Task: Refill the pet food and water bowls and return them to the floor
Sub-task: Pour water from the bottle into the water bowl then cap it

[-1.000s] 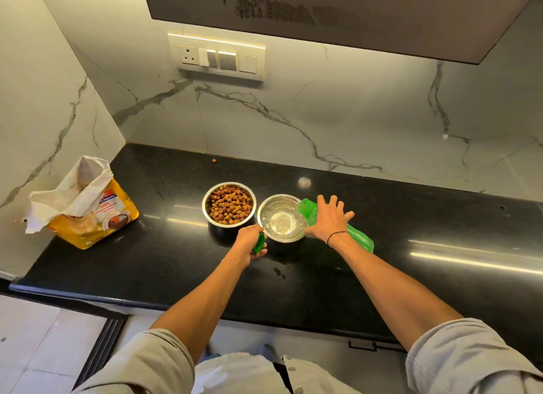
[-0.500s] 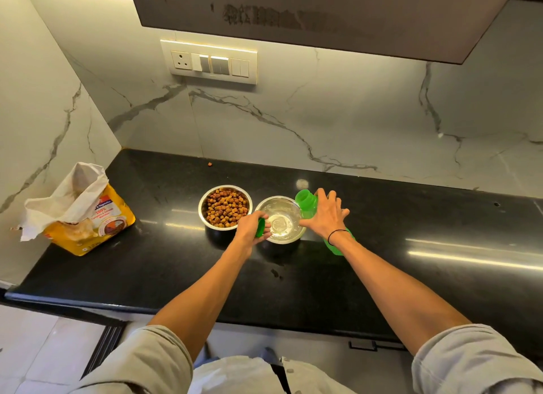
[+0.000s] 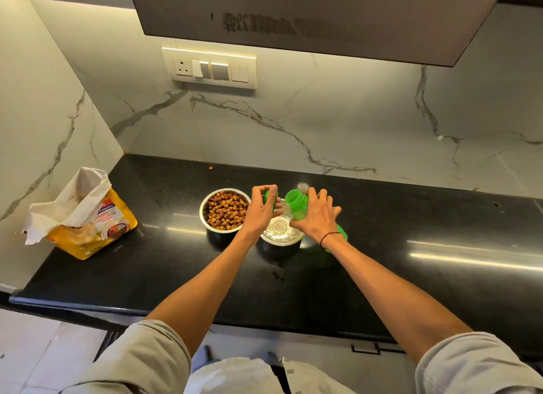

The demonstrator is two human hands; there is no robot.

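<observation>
Over the water bowl (image 3: 282, 230) beside the full food bowl (image 3: 225, 210), my right hand (image 3: 318, 217) grips the bottle (image 3: 297, 207), my left hand (image 3: 261, 208) pinches its cap (image 3: 269, 198); a fumbled cap could splash in.

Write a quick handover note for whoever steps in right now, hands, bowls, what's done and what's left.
Left hand holds the green cap above the bowls. Right hand grips the green bottle, mouth open and pointing toward the cap.
Food bowl is full of kibble; water bowl beside it holds water. Both sit on the black counter. Food bag stands open at the counter's left end.
Done: both bowls filled.
Left: cap the bottle, set it down, move both bowls to the floor.
</observation>
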